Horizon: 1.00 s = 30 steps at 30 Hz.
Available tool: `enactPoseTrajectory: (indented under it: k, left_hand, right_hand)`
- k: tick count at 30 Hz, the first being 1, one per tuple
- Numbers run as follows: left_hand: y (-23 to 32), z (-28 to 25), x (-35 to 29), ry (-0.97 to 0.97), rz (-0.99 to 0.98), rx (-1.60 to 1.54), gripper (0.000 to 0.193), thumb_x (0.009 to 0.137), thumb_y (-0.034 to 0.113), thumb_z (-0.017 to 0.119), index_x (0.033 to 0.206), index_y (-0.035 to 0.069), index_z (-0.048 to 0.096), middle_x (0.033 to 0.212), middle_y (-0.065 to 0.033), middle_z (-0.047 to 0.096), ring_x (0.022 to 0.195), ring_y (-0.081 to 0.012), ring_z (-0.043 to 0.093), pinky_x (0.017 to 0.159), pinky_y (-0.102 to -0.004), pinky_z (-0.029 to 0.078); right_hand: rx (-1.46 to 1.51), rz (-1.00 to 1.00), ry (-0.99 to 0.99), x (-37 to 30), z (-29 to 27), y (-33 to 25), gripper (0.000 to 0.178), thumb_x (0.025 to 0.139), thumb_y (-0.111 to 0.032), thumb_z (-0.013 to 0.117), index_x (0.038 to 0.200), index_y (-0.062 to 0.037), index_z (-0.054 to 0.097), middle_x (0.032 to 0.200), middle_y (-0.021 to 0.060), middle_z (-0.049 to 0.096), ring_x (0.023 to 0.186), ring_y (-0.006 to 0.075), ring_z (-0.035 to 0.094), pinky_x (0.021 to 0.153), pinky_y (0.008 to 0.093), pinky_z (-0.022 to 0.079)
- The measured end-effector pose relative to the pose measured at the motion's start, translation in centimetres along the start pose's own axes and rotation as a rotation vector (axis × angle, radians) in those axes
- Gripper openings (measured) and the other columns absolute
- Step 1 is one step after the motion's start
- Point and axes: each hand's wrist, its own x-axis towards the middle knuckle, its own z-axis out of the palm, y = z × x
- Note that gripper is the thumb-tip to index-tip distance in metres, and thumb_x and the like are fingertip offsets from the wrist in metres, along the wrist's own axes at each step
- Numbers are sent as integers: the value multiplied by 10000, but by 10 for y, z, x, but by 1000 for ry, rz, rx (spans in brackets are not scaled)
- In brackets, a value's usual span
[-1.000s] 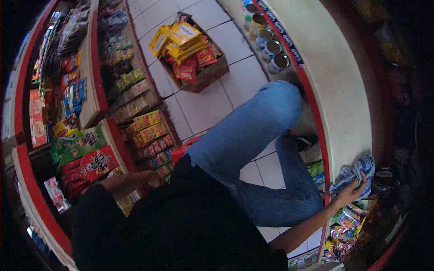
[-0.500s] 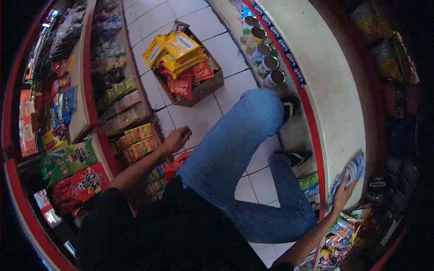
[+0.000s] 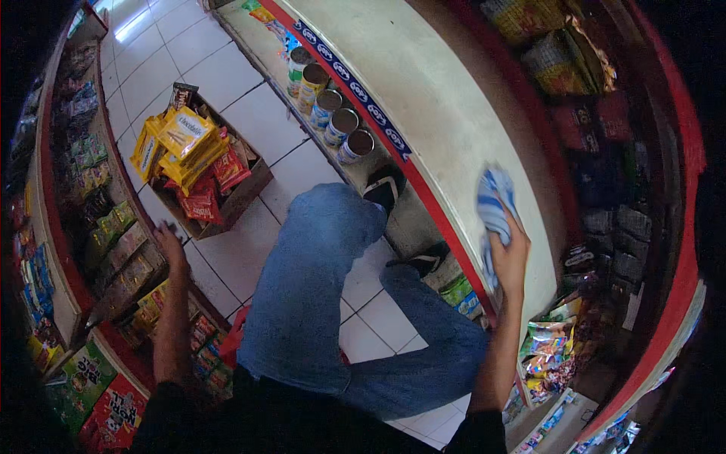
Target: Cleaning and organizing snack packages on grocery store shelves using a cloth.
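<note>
Shelving [image 3: 423,98] with a cream top and red front edge curves down the right side, facing a lower rack [image 3: 94,204] of small packets on the left. White floor tiles [image 3: 295,174] run between them toward the far end. The person's blue jeans [image 3: 302,265] are bent across the near middle. Beyond them, on the left, a cardboard box [image 3: 240,200] stands on the tiles, heaped with yellow packets [image 3: 181,140] and red packets [image 3: 203,200]. At right, a blue-and-white striped cloth [image 3: 494,198] lies bunched on the cream top, its outline blurred. The right hand [image 3: 512,253] has its fingers closed over it. The left hand [image 3: 171,246] is beside the rack's edge, near the box, fingers partly extended; whether it holds anything I cannot tell. Five open-topped cans [image 3: 356,147] line the ledge below the red edge.
</note>
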Motion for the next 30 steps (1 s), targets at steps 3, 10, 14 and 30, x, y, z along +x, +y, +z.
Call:
enactPoseTrajectory:
  k: [3,10,14,30]
  left_hand:
    - [84,41,8,-17,-90,-127,627,996,544,360,1314,12,459,1278,-173,551,1153,-264,549,922,-369,435]
    - [102,70,-5,25,188,175,617,1017,516,286,1284,-6,480,1237,-240,567,1166,-406,537,964,-445,407]
    - [50,49,47,92,185,263,577,1025,474,281,1231,-26,481,1187,-277,584,1116,-458,549,939,-484,417]
    - [116,79,-8,171,219,235,421,1027,379,338,1123,0,494,1042,-315,607,1024,-506,561,826,-542,438]
  right_hand:
    - [-123,227,129,-29,-15,43,509,795,15,581,1302,-14,554,1257,233,596,1211,317,558,1014,355,410]
    - [-116,-9,-73,27,29,-1,605,767,-5,569,1367,-61,506,1407,190,483,1378,358,359,1134,395,275]
    - [-90,-187,-182,101,63,-76,686,704,45,535,1369,-124,519,1442,127,470,1402,363,321,1155,401,250]
    - [-135,-81,-131,44,27,-64,505,788,62,532,1291,22,559,1254,199,617,1185,292,579,1018,363,415]
